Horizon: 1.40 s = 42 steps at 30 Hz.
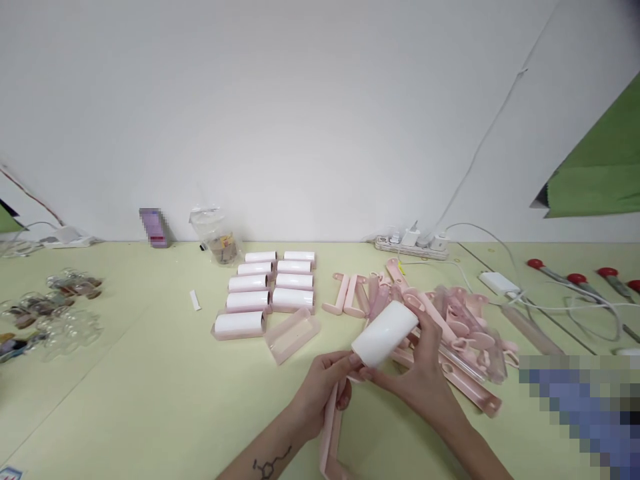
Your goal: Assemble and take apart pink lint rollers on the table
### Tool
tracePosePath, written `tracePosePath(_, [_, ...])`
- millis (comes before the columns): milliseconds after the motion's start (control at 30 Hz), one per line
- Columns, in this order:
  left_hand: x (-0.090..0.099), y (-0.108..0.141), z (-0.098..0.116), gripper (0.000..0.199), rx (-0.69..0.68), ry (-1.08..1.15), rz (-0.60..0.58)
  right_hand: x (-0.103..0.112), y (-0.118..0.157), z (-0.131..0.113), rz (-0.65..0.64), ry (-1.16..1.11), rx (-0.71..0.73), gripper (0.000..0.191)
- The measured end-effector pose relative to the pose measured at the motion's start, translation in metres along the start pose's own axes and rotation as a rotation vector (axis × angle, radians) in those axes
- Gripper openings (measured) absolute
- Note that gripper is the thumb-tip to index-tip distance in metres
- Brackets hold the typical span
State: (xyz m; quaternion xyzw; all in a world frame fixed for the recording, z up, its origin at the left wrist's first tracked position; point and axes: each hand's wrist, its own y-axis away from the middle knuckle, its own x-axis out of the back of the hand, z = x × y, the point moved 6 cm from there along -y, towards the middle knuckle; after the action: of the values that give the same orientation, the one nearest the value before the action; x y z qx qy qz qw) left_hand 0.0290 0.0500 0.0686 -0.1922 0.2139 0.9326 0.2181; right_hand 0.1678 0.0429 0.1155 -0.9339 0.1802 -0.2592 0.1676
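My right hand (pixel 425 370) has its fingers and thumb at the two ends of a white lint roll (pixel 386 333), held tilted above the table. In my left hand (pixel 323 393) is a long pink plastic lint roller frame (pixel 330 433) that slants down toward me; its upper end is partly hidden by my fingers. My left thumb meets the near end of the roll. Just beyond my left hand lies an empty translucent pink cover (pixel 293 335). To the right spreads a pile of pink plastic roller parts (pixel 450 317), some of them behind my right hand.
Two columns of white rolls in pink covers (pixel 245 300) stand left of centre. Behind them sits a clear plastic bag (pixel 220 240). A power strip (pixel 413 248) with cables lies against the wall. Red-tipped tools (pixel 577 279) are at right, and clear plastic pieces (pixel 70 327) at far left.
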Motion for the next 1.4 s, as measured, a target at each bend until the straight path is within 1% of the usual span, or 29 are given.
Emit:
tracePosePath(33, [0.000, -0.001, -0.003, 0.033, 0.015, -0.006, 0.006, -0.001, 0.000, -0.001, -0.013, 0.016, -0.011, 0.102])
tracePosePath(133, [-0.001, -0.002, -0.015, 0.040, 0.093, -0.037, 0.018, -0.003, -0.001, -0.004, -0.069, 0.004, -0.034, 0.103])
tracePosePath(233, [-0.002, -0.002, -0.020, 0.047, 0.138, -0.042, 0.015, 0.001, -0.004, -0.005, -0.096, 0.036, -0.030, 0.098])
tracePosePath(333, [0.003, -0.003, -0.017, 0.054, 0.174, 0.115, 0.058, 0.009, -0.006, -0.007, -0.087, 0.004, 0.031, 0.089])
tracePosePath(400, [0.009, -0.004, -0.013, 0.055, 0.187, 0.272, 0.119, 0.008, -0.003, -0.010, -0.156, -0.101, 0.109, 0.090])
tracePosePath(467, [0.015, -0.006, -0.008, 0.052, 0.165, 0.368, 0.165, 0.000, 0.005, -0.015, -0.317, -0.224, 0.173, 0.091])
tracePosePath(533, [0.017, -0.007, -0.006, 0.048, 0.148, 0.377, 0.169, -0.011, 0.016, -0.019, -0.491, -0.322, 0.199, 0.089])
tracePosePath(600, [0.016, -0.008, -0.007, 0.046, 0.144, 0.342, 0.157, -0.020, 0.025, -0.021, -0.591, -0.363, 0.202, 0.086])
tracePosePath(667, [0.015, -0.007, -0.007, 0.045, 0.095, 0.317, 0.158, -0.027, 0.029, -0.019, -0.623, -0.362, 0.199, 0.085])
tracePosePath(733, [0.013, -0.006, -0.003, 0.045, -0.002, 0.311, 0.156, -0.033, 0.031, -0.014, -0.640, -0.341, 0.190, 0.085])
tracePosePath(833, [0.010, -0.004, 0.003, 0.047, -0.121, 0.314, 0.124, -0.040, 0.032, -0.002, -0.666, -0.287, 0.179, 0.091])
tracePosePath(900, [0.010, -0.003, 0.005, 0.046, -0.148, 0.328, 0.132, -0.041, 0.033, 0.002, -0.678, -0.252, 0.185, 0.093])
tracePosePath(967, [0.012, -0.002, 0.005, 0.042, -0.156, 0.356, 0.159, -0.041, 0.032, 0.003, -0.696, -0.245, 0.186, 0.092])
tracePosePath(1033, [0.014, -0.001, 0.007, 0.036, -0.176, 0.373, 0.168, -0.039, 0.030, 0.001, -0.709, -0.264, 0.186, 0.087])
tracePosePath(1100, [0.015, -0.001, 0.012, 0.030, -0.214, 0.375, 0.157, -0.036, 0.025, -0.002, -0.694, -0.298, 0.178, 0.077])
tracePosePath(1167, [0.018, 0.000, 0.019, 0.026, -0.258, 0.394, 0.148, -0.033, 0.020, -0.003, -0.644, -0.348, 0.140, 0.063])
tracePosePath(1267, [0.023, 0.002, 0.031, 0.022, -0.340, 0.460, 0.156, -0.036, 0.017, 0.004, -0.589, -0.472, -0.034, 0.045])
tracePosePath(1300, [0.025, 0.003, 0.035, 0.022, -0.372, 0.478, 0.160, -0.039, 0.019, 0.009, -0.593, -0.517, -0.116, 0.043])
tracePosePath(1400, [0.027, 0.006, 0.042, 0.026, -0.435, 0.513, 0.143, -0.052, 0.031, 0.022, -0.614, -0.670, -0.359, 0.049])
